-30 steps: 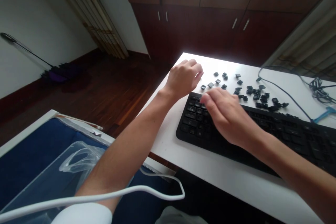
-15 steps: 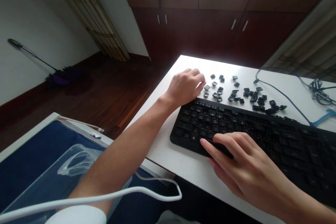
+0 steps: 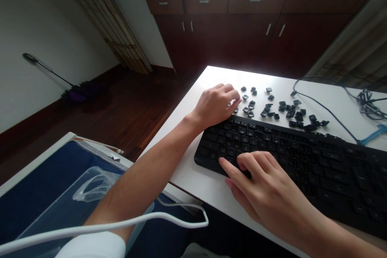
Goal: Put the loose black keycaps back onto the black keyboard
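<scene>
A black keyboard [image 3: 263,139] lies on a white table, with bare sockets showing where some keys are off. Past its back edge, loose black keycaps [image 3: 266,111] are scattered. My left hand [image 3: 216,102] is over the leftmost keycaps, its fingers curled together and its fingertips low to the tabletop. Whatever is between them is hidden. Over the keyboard's front left part rests my right hand [image 3: 261,187]. Its index finger is stretched out and touches the bottom row of keys; the thumb is apart below and the other fingers bend loosely, holding nothing.
A thin black cable [image 3: 328,105] runs to a bundle [image 3: 367,102] at the right, near a light blue tool [image 3: 375,133]. At the lower left, a white cord [image 3: 169,218] crosses above a dark blue surface with a clear plastic bag [image 3: 96,185]. Brown cabinets [image 3: 229,36] stand behind the table.
My left hand has moved slightly right over a keycap that showed before. My right hand has slid left along the keyboard's front, its index finger now nearer the corner. The view has tilted up slightly.
</scene>
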`<state>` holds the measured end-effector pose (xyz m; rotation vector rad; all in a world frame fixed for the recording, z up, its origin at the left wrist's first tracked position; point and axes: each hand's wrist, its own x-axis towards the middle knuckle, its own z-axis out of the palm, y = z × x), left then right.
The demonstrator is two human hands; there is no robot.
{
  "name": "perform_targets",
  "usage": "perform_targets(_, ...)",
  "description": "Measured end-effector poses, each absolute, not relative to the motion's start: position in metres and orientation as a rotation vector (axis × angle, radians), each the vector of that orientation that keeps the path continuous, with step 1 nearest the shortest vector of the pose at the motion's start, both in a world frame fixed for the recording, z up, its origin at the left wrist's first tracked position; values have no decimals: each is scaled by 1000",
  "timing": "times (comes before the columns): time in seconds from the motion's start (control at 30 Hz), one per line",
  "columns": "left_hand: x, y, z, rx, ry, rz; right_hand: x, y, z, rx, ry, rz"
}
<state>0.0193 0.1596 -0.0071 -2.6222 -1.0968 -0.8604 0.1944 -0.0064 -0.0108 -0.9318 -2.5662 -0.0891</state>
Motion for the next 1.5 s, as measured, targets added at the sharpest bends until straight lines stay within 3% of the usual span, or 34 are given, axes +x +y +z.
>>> perform_targets(0.67, 23, 157, -9, -2629, -1070, -866, 191, -12, -18, -962, -2499, -76)
perform_targets(1.1, 23, 157, -10, -2640, -1120, -867, 174, 18, 4, -1257, -2417, 239)
perform_targets(1.5, 23, 157, -10, -2667, -1121, -856, 163, 4, 6, -1215, -2481, -195)
